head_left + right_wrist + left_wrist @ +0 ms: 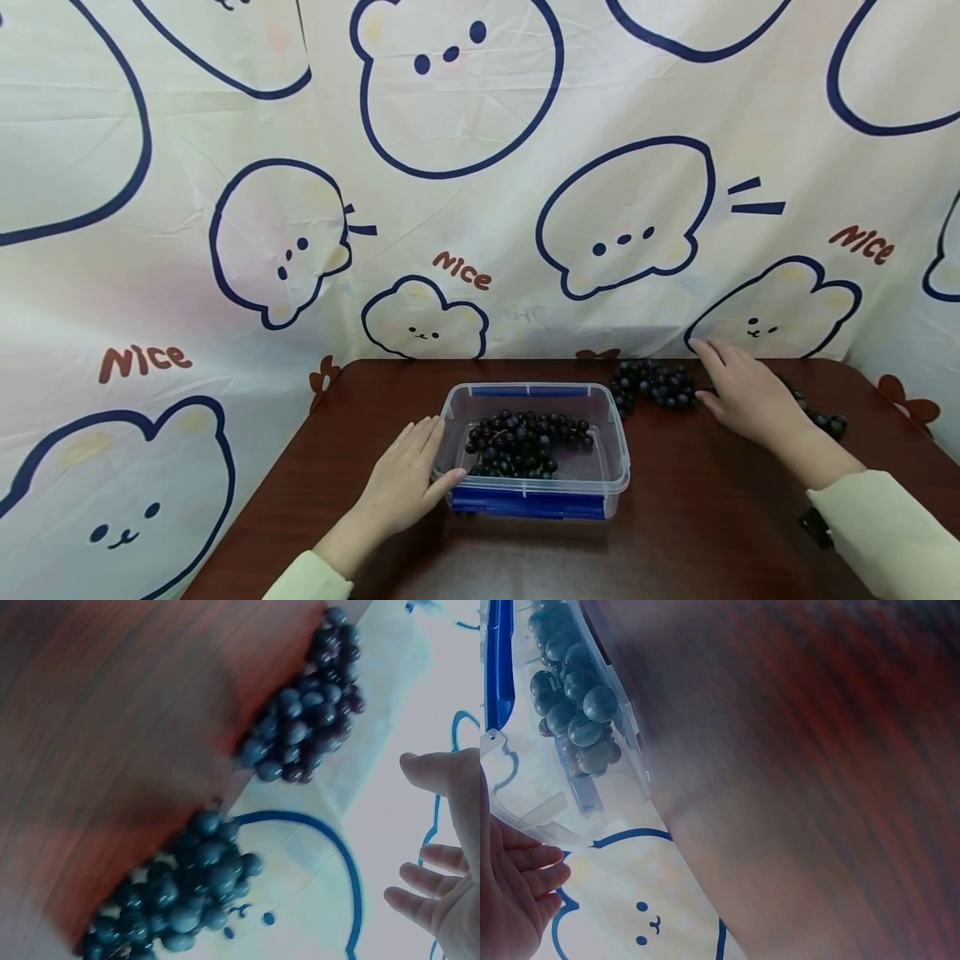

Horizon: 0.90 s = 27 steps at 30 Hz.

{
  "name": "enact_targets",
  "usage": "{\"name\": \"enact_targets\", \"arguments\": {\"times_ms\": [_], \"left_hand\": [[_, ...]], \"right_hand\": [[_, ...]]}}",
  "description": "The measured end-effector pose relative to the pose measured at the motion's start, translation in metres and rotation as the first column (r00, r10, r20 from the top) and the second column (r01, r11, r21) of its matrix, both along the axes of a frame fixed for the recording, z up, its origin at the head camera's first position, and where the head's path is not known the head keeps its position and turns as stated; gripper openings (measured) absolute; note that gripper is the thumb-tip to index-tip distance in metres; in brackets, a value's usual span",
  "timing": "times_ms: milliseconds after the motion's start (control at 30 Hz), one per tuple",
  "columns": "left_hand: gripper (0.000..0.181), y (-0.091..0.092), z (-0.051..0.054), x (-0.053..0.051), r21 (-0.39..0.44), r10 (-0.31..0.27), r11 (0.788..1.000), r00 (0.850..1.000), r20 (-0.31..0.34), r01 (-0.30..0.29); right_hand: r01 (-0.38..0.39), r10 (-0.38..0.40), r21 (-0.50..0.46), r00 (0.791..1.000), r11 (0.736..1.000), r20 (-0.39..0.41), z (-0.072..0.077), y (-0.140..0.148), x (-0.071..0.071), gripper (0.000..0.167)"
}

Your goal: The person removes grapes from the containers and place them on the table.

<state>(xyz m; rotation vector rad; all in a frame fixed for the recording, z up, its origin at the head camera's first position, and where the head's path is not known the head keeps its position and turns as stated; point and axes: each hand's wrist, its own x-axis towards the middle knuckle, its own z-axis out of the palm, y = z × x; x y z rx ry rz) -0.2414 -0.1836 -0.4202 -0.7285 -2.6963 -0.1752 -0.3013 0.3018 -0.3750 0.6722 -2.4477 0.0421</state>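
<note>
The right hand (750, 396), thumb apart from its fingers and pinching nothing, is between the near bunch (671, 387) and the far bunch (828, 425), right of the box (615, 442). Cupping a bunch from beneath should spare its berries. The left hand (401, 475), fingers straight, touches the box's left side, a sensible brace. Dark grapes (517, 446) lie inside, mostly leftward.
</note>
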Motion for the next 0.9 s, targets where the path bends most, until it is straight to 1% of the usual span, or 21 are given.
{"name": "enact_targets", "arguments": {"times_ms": [167,300,467,600,767,900], "left_hand": [[0.077,-0.001,0.0,0.001,-0.001,-0.005,1.0,1.0,0.002,0.005],[0.077,-0.001,0.0,0.001,0.001,-0.007,1.0,1.0,0.004,0.007],[0.077,0.0,0.0,0.001,0.0,-0.005,1.0,1.0,0.002,0.005],[0.077,0.0,0.001,0.002,0.002,-0.009,1.0,1.0,0.003,0.009],[0.076,0.0,0.0,0.002,0.0,-0.003,1.0,1.0,0.0,0.003],[0.077,0.0,-0.001,0.001,0.006,-0.001,1.0,1.0,0.001,0.001]], "right_hand": [[-0.028,0.028,-0.009,1.0,1.0,-0.008,0.005,-0.02,0.005,0.081],[-0.077,0.076,-0.01,0.997,0.997,-0.028,0.009,-0.035,0.01,0.081],[-0.137,0.136,-0.011,0.99,0.991,-0.043,0.012,-0.052,0.012,0.081],[-0.166,0.166,-0.004,0.985,0.986,-0.048,0.015,-0.065,0.013,0.081],[-0.199,0.199,0.007,0.979,0.98,-0.039,0.017,-0.083,0.015,0.081],[-0.231,0.231,0.004,0.973,0.973,-0.017,0.016,-0.096,0.018,0.081]]}}
